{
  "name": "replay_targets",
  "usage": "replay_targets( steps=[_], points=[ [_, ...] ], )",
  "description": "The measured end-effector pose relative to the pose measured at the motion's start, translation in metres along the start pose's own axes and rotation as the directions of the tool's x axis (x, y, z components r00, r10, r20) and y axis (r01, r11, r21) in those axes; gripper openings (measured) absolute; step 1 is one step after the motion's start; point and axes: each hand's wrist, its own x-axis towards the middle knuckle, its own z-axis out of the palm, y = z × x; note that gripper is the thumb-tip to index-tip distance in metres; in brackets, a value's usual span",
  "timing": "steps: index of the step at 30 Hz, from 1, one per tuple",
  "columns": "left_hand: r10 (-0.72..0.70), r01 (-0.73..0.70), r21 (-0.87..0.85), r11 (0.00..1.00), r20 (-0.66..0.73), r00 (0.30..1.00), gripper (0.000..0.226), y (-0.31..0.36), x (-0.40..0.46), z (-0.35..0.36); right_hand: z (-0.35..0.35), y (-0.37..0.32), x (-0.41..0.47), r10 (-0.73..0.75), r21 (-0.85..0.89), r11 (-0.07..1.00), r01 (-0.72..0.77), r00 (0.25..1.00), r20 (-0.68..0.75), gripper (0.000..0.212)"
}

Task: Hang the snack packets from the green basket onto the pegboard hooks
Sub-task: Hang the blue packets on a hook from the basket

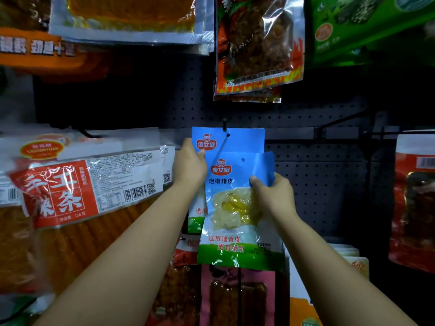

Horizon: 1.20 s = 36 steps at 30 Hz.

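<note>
Centre of the frame: the right hand (273,196) is pinching the front blue packet (237,208) by its right edge, its punched hole sitting below the hook (225,128). The left hand (189,165) is gripping the rear blue packet (244,140), already threaded on that hook. She's needing to lift the front one and line hole to hook tip. I'm counting two blue packets, one hook in play. No green basket showing.

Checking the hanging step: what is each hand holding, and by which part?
The right hand pinches the front blue packet at its upper right edge. The left hand grips the left edge of the rear blue packet already on the hook.
</note>
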Motion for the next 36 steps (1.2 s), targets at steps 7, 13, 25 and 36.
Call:
replay_targets(
  steps=[7, 13, 25, 36],
  points=[
    [0.099, -0.087, -0.12, 0.989, 0.1, 0.99, 0.065, -0.001, -0.039, -0.003, -0.003, 0.006, -0.017, -0.157, -0.134, 0.98, 0.146, 0.985, -0.07, 0.027],
    [0.101, -0.058, -0.185, 0.981, 0.233, 0.967, 0.069, -0.007, -0.057, -0.006, -0.018, -0.003, -0.039, -0.211, -0.023, 0.977, 0.21, 0.969, -0.125, 0.025],
    [-0.044, 0.109, -0.578, 0.808, 0.125, 0.991, 0.053, 0.0, -0.083, -0.041, -0.043, -0.047, -0.084, -0.296, 0.434, 0.85, 0.298, 0.952, -0.075, 0.008],
    [0.135, -0.134, -0.611, 0.78, -0.044, 0.99, 0.01, 0.026, -0.093, -0.076, -0.046, -0.092, -0.092, -0.352, 0.444, 0.83, 0.339, 0.934, -0.055, 0.012]
  ],
)
